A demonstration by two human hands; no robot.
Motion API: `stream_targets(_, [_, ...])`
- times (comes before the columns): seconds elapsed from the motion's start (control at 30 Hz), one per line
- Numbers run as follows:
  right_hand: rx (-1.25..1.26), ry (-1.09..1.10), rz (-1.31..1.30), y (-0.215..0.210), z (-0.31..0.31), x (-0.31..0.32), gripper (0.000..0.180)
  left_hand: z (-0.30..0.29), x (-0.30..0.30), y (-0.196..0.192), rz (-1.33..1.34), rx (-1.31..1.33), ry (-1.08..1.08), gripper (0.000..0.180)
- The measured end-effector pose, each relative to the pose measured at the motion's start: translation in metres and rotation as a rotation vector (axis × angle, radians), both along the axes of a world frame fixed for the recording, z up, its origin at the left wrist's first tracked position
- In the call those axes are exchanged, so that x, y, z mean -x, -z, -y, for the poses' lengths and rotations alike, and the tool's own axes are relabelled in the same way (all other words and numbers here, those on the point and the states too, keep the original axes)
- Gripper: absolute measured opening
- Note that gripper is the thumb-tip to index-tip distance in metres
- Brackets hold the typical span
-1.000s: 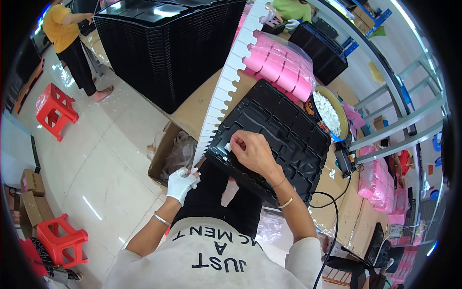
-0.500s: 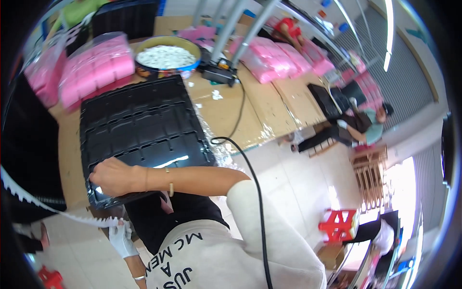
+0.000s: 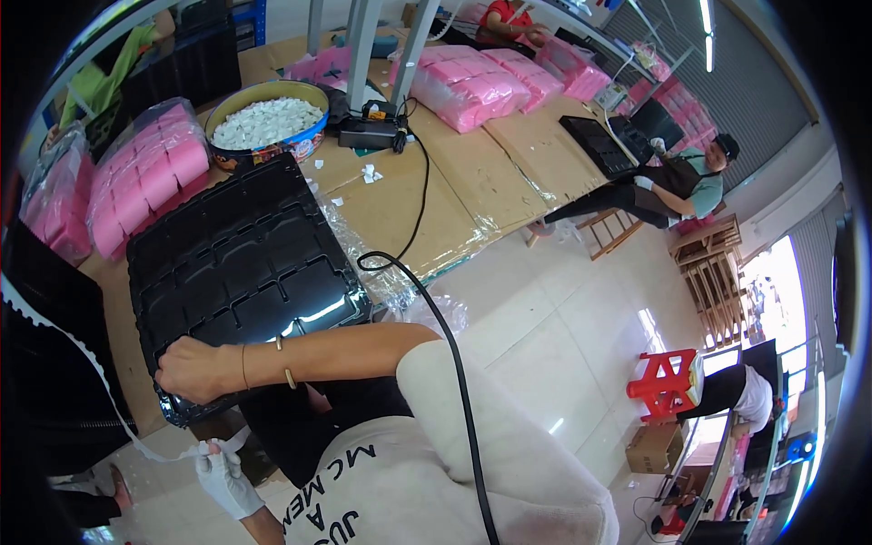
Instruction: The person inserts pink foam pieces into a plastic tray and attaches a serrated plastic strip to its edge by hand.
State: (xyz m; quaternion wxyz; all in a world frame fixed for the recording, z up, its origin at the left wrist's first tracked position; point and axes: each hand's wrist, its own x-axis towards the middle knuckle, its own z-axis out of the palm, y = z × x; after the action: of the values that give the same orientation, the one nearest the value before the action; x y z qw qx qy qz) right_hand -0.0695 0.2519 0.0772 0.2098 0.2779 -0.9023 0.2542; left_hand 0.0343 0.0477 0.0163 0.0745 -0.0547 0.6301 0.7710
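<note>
On cardboard-covered table (image 3: pixel 454 182), black compartment tray (image 3: pixel 241 272) is laid flat, near corner gripped by bare right hand (image 3: pixel 186 371) (bracelets at wrist). White strip (image 3: pixel 136 436) is pinched below table edge by gloved left hand (image 3: pixel 222 480).

Round tin (image 3: pixel 265 118) of small white pieces on the tabletop (image 3: pixel 463 173); pink bagged bundles (image 3: pixel 145 177) beside it, more (image 3: pixel 472 82) farther along; black cable (image 3: pixel 409 209); red stool (image 3: pixel 668 386) on the floor; seated person (image 3: pixel 677 182).
</note>
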Motion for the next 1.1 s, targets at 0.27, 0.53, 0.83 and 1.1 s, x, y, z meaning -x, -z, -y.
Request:
stream_targets(0.27, [0.020, 0.008, 0.051, -0.002, 0.004, -0.005, 0.019, 0.004, 0.004, -0.002, -0.073, -0.012, 0.064, 0.015])
stream_targets(0.53, [0.024, -0.006, 0.111, -0.011, -0.001, -0.011, 0.021, 0.002, 0.002, 0.005, -0.085, 0.005, 0.071, 0.018])
stream_targets(0.83, [0.305, 0.043, 0.040, -0.015, 0.003, -0.042, 0.014, 0.000, -0.005, -0.005, -0.102, -0.031, 0.078, 0.016])
stream_targets(1.1, [0.692, -0.110, 0.248, -0.011, -0.018, -0.140, 0.011, -0.015, -0.008, -0.011, -0.062, -0.042, 0.104, 0.014])
